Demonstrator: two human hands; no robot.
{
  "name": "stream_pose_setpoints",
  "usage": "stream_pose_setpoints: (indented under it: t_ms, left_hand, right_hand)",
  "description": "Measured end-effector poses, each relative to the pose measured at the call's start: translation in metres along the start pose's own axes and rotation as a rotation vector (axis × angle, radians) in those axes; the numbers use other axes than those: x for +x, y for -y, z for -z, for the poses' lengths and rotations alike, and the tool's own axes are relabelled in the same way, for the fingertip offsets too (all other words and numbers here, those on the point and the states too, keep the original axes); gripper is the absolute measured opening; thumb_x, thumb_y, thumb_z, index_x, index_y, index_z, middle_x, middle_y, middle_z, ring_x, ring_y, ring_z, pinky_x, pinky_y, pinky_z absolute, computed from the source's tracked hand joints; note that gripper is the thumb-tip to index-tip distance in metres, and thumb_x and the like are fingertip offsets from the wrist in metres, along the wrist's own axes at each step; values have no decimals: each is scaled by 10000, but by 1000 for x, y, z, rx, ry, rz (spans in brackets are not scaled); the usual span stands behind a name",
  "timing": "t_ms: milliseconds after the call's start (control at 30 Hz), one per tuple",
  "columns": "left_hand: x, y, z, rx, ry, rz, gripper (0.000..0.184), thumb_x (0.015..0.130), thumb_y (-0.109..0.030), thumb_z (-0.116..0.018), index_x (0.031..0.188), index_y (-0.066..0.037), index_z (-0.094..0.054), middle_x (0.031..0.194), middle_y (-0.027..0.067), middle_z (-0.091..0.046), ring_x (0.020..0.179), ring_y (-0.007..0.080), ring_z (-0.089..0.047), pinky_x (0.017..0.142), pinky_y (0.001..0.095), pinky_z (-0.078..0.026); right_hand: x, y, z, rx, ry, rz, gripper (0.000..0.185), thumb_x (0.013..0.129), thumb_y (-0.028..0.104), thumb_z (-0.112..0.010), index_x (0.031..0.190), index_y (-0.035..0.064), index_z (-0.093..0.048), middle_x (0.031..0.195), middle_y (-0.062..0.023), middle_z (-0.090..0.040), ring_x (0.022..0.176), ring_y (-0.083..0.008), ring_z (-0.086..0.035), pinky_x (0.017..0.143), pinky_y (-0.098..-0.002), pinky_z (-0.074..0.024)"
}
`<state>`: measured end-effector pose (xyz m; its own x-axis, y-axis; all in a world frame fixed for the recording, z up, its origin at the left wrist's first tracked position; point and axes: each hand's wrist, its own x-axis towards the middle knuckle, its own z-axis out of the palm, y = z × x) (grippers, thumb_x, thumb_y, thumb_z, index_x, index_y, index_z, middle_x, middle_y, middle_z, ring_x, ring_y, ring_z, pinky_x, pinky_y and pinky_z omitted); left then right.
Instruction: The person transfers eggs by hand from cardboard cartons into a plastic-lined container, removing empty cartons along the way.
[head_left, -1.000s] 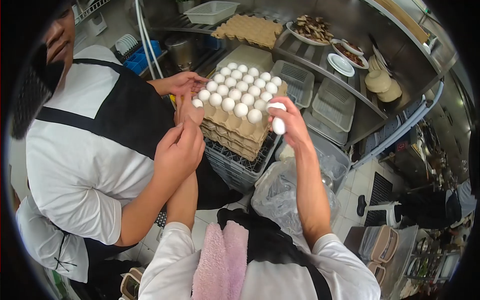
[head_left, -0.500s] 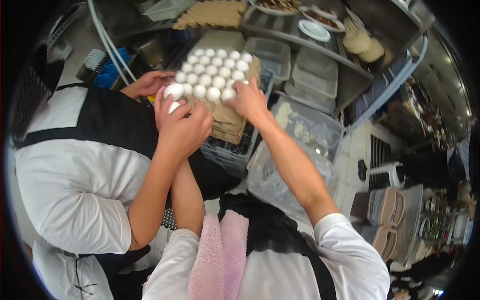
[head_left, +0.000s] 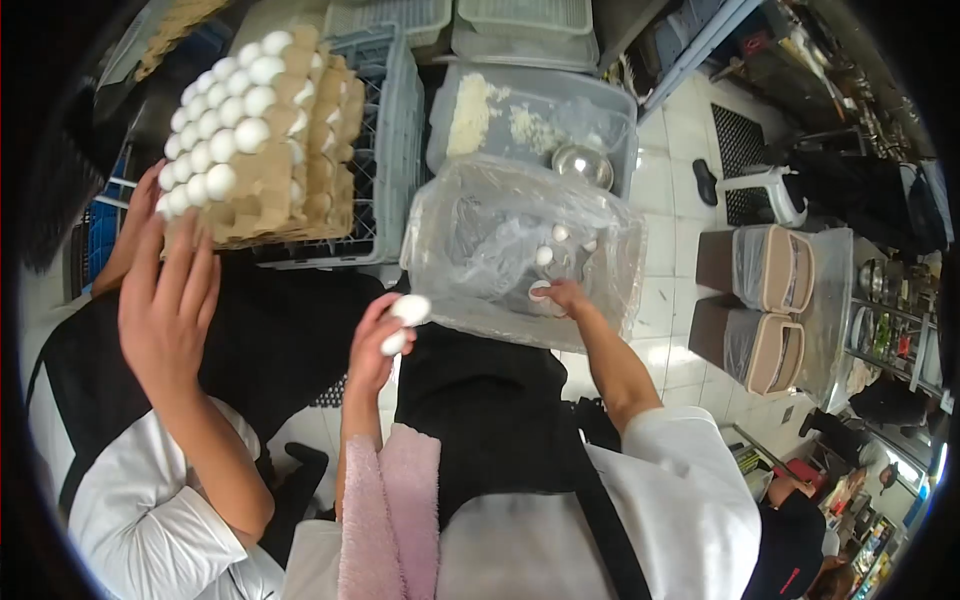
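Note:
Two white eggs are held in my left hand, in front of my apron and left of a plastic-lined tub. My right hand reaches down inside the lined tub, its fingers closed round a white egg. A few more eggs lie on the clear plastic just beyond it. At the upper left, rows of white eggs sit on stacked cardboard trays. A co-worker's hand is raised in front of the stack, and the co-worker's other hand is at its left side.
Behind the lined tub stands a grey tub with pale crumbs and a metal bowl. Grey crates are beside the egg stack. Farther right are tan bins and a white stool. A pink towel hangs in front of me.
The view has swung right and down. My right hand has moved from the egg trays into the lined tub. My left hand, with its eggs, has come away from the co-worker's hands.

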<state>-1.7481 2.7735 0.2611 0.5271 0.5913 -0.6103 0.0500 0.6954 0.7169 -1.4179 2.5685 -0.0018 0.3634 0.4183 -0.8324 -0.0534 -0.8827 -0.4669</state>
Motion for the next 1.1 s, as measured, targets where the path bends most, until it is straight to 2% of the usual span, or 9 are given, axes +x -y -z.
stream_pose_setpoints:
  t_ms: [100,367,500,700,767,833,900,1033,1100]
  left_hand:
    - [53,38,-53,429,71,60,441,867,-138,-682,1283,-41,-572,967,119,-678,749,192,-657,585,304,-507]
    - [216,202,-90,1403,13,261,505,789,-244,-692,1267,-91,-626,1139,184,-706,1103,347,-662,910,432,-528]
    - [225,236,-107,1338,-186,316,476,802,-236,-674,1254,-95,-634,1229,193,-672,1173,366,-626,959,447,-520]
    - [272,329,-69,1113,174,109,722,700,-350,-830,1305,-37,-590,1260,209,-661,1178,346,-629,980,442,-498]
    - [212,206,-114,1078,313,91,645,754,-320,-784,1305,-38,-602,1278,226,-646,1213,344,-610,1013,415,-476]
    - [175,147,-119,938,162,-576,378,820,-212,-689,1161,-49,-672,1143,240,-691,1064,430,-650,914,482,-520]
    - [111,33,-110,801,-19,-660,269,837,-161,-682,1073,-30,-690,1014,215,-713,956,428,-677,832,463,-541]
    - [-20,-181,-53,853,-779,-1217,114,882,-4,-658,995,5,-672,922,108,-696,843,175,-663,777,313,-529]
    - [-25,-244,8,835,-927,-1363,235,862,14,-649,1097,3,-657,987,116,-692,891,217,-670,811,324,-523]
  right_hand:
    - [-10,-6,-20,-550,-78,14,754,721,428,-821,1365,110,-592,1259,-196,-645,1142,-397,-605,967,-449,-525]
    - [-76,12,48,-223,-296,259,552,848,324,-726,1336,92,-614,1299,-204,-634,1129,-361,-643,977,-437,-509]
    - [-151,20,104,-54,-306,345,467,917,247,-673,1321,24,-604,1299,-203,-633,1044,-327,-691,927,-391,-538]
    - [-168,87,91,-150,-200,461,386,910,185,-680,1245,-5,-651,1250,-213,-651,1058,-313,-684,854,-373,-568]
    - [-183,150,68,-91,-207,623,320,935,175,-670,1201,-2,-654,1178,-161,-683,1037,-261,-693,879,-356,-551]
    - [-217,242,34,-35,-198,984,263,918,103,-674,1157,-6,-661,1139,-161,-686,1024,-272,-684,881,-363,-540]
    - [-247,331,3,-92,-319,1425,257,885,67,-695,1130,-3,-662,1125,-167,-682,1046,-309,-659,912,-383,-519]
    - [-275,471,-64,-33,-339,1761,331,820,50,-696,1142,-6,-642,1129,-182,-650,1055,-391,-591,921,-448,-490]
    - [-278,512,-101,-265,-349,1770,383,803,83,-729,1166,0,-639,1163,-182,-637,1085,-375,-579,953,-436,-477]
